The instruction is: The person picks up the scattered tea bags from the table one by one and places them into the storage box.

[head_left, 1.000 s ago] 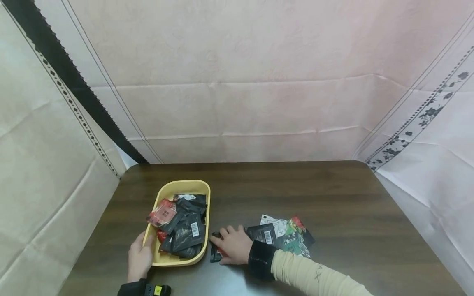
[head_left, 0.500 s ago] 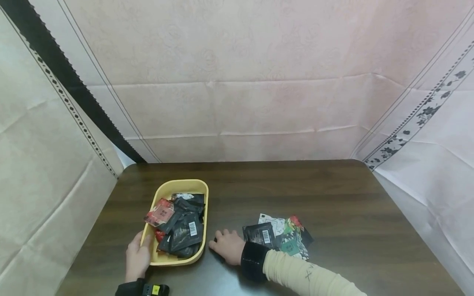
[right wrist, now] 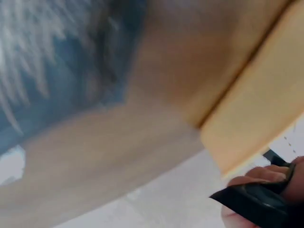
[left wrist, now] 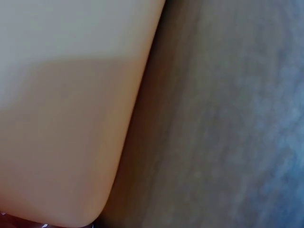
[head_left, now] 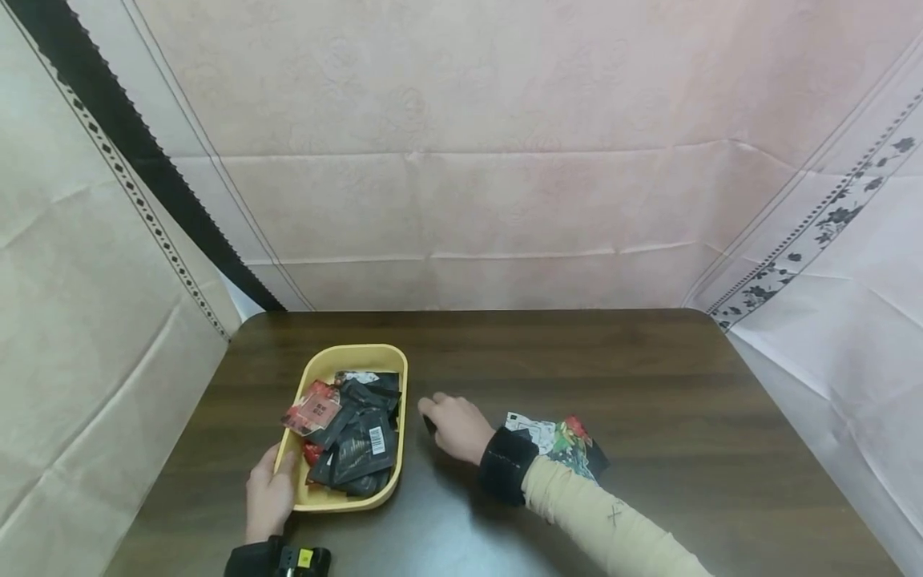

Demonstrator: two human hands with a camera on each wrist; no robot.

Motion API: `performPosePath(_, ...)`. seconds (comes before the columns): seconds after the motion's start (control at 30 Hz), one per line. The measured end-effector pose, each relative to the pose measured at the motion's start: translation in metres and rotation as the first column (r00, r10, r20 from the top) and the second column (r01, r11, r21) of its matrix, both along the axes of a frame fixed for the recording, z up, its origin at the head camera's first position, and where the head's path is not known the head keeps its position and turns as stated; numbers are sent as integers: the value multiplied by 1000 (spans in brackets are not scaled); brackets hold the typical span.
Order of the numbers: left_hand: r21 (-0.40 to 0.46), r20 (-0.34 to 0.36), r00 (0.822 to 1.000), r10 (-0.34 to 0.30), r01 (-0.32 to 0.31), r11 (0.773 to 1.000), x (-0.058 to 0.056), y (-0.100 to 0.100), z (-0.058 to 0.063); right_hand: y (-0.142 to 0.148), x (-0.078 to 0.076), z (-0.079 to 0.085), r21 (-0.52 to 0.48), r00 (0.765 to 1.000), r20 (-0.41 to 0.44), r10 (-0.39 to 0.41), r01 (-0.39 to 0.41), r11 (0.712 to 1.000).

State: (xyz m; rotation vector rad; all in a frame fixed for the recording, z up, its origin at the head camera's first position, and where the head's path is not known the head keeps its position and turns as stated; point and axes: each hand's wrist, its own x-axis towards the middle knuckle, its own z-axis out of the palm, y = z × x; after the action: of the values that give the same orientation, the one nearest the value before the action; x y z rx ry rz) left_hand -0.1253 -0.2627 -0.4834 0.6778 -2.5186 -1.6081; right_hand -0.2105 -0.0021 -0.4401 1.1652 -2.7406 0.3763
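Observation:
At the left of the table in the head view is a yellow plastic basket [head_left: 403, 401], filled with black and red sachets [head_left: 360, 437]. My left hand [head_left: 270, 497] grips its near left rim, thumb at the edge. Just right of the basket, my right hand [head_left: 460, 429] is raised and pinches a black sachet [right wrist: 259, 202], mostly hidden by the fingers from above. In the right wrist view this sachet bends between the fingers, beside the basket wall [right wrist: 251, 114]. Several printed sachets [head_left: 573, 445] lie under and beyond my right forearm.
The brown wooden table [head_left: 649, 385] has rounded far corners. Pale patterned cloth [head_left: 461, 208] hangs behind it and on both sides. A dark blurred sachet [right wrist: 80, 71] fills the upper left of the right wrist view.
My right hand, earlier on the table over a sachet, has lifted and moved away from me with a black sachet. The left hand keeps its hold on the basket.

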Motion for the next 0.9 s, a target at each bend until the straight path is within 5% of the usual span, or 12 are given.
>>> performPosePath(0.13,26,4,1000,-10,10,1000,-1,-1,1,-17,-10,19,-39,1000,-18,1,-2,999)
performPosePath(0.3,71,26,999,-25,23,997,-2,-1,1,-47,-14,34,27,999,-36,6,-5,1000)
performPosePath(0.5,67,27,999,-26,24,997,0,0,2,-81,-19,35,120,993,-111,-48,62,991)
performPosePath(0.9,47,21,1000,-13,12,999,1,-2,1,-78,-27,24,64,999,10,36,-37,997)
